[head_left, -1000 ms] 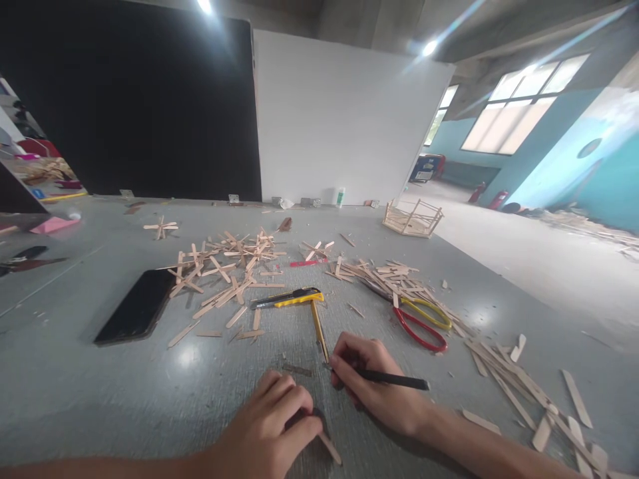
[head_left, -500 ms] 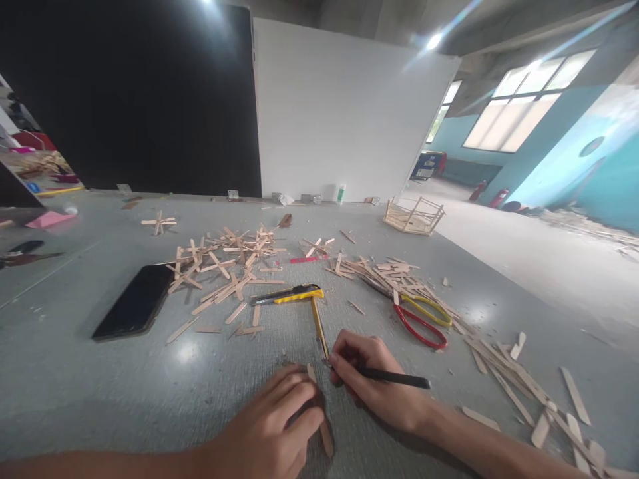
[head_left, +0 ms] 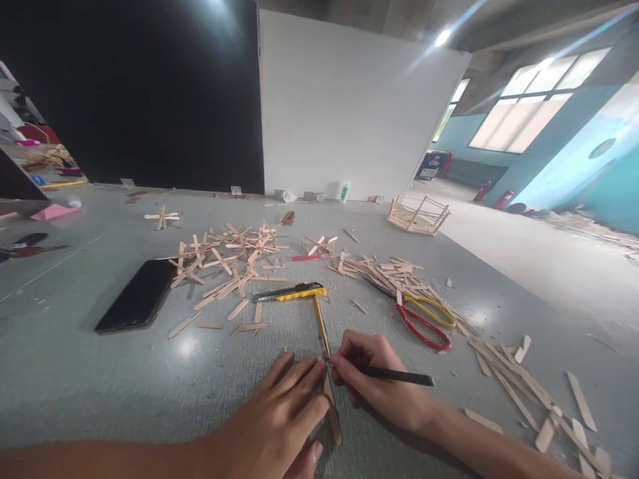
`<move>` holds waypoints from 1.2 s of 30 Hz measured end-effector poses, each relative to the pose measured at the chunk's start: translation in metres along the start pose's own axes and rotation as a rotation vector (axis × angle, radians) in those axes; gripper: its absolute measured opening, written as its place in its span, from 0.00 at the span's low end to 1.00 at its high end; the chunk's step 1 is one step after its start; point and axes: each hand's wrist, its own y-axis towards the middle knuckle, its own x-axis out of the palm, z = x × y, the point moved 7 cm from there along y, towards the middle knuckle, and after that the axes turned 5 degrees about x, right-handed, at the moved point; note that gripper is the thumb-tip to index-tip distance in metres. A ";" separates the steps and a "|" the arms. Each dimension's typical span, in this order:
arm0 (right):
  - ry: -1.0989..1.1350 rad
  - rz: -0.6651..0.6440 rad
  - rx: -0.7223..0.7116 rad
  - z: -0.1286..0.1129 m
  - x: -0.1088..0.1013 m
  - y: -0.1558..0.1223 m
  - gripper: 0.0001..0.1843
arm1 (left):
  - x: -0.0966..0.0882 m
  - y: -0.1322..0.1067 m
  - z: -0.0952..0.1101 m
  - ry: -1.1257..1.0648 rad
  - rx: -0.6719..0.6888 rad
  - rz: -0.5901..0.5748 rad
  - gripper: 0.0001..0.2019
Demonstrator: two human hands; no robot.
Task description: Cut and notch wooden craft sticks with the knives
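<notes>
The right hand (head_left: 379, 382) pinches a thin black pen (head_left: 399, 378) between thumb and forefinger, its tip touching the far end of a flat wooden stick (head_left: 332, 406) lying on the grey table (head_left: 74, 379). The left hand (head_left: 284, 419) lies flat with fingers spread and extended, pressing on the stick's left edge; it grips nothing. A second ago those fingers were curled over the stick, which lay skewed under the palm. Now the stick points away from the person, lined up with the yellow ruler (head_left: 319, 322) just beyond it, and the pen tip meets its end. That suggests the stick has been squared up and is being marked.

The stick is pale, thin and round-ended, like an ice-lolly stick. The ruler is narrow and stiff. Touching its far end lies a yellow-and-black craft knife (head_left: 289, 293). To the right rest scissors (head_left: 424, 319) with one red and one yellow loop handle, half on a loose heap of sticks (head_left: 389, 273). To the left lies another scattered stick pile (head_left: 224, 263), some glued into crosses, and a glossy black phone (head_left: 137, 296) face up. Further back stands a small open frame (head_left: 418, 216) built of sticks. The table is smooth and slightly shiny, dotted with wood chips.
</notes>
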 end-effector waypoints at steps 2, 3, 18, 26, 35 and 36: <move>-0.031 0.006 -0.013 -0.001 -0.001 -0.001 0.23 | 0.000 0.000 0.000 0.006 -0.008 -0.010 0.15; -0.039 0.008 -0.018 -0.001 -0.001 -0.001 0.23 | 0.000 0.000 0.000 0.015 -0.012 -0.009 0.16; -0.067 -0.010 -0.027 -0.004 0.000 0.000 0.23 | 0.005 0.000 -0.003 0.046 -0.034 0.003 0.15; -0.040 -0.013 -0.007 -0.002 0.000 0.002 0.23 | 0.005 -0.001 -0.003 0.011 -0.040 0.032 0.16; -0.138 -0.008 -0.009 -0.003 0.001 -0.002 0.24 | 0.003 0.002 -0.002 0.001 -0.030 0.004 0.18; -0.155 -0.004 -0.018 -0.004 0.001 -0.001 0.24 | 0.003 0.002 -0.002 0.002 -0.027 0.014 0.18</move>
